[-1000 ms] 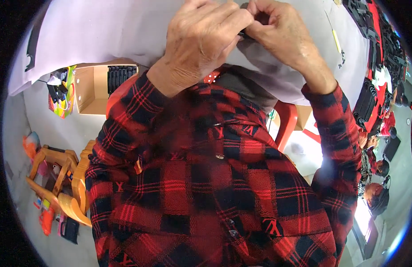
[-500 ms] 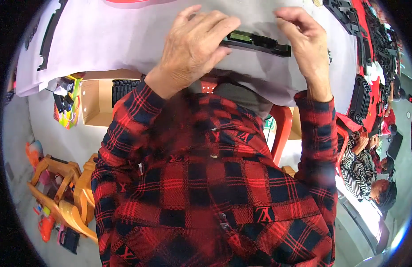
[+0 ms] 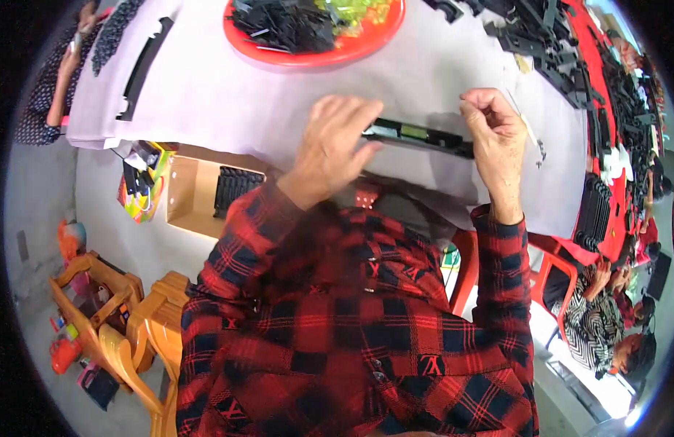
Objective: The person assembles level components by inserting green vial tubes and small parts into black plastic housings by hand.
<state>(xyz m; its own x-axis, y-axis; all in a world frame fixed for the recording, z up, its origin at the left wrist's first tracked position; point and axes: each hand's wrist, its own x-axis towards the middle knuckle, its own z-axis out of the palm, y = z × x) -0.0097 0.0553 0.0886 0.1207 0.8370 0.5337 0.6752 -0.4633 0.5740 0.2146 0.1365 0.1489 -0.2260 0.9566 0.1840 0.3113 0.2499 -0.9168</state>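
A long black plastic spirit level body (image 3: 446,141) lies at a slight slant just above the cloth-covered table, a small yellow-green vial (image 3: 414,132) set in its middle. My left hand (image 3: 335,146) closes around its left end, the thumb below and the fingers above, so that end is hidden. Beside the other end is my right hand (image 3: 499,135), its fingers curled in and the fingertips pressed to the thumb above the body. Whatever that pinch holds, if anything, is too small to make out.
A red round tray (image 3: 308,60) holds black pieces and yellow-green vials. Black level bodies (image 3: 544,62) pile up at the right; another black strip (image 3: 145,69) lies far left. Below the table edge stands a cardboard box (image 3: 190,193). Other people sit at both sides.
The view has shifted, bringing the red tray further in and both hands lower in the picture. My right fingertips have drawn together. My left hand still grips the level body.
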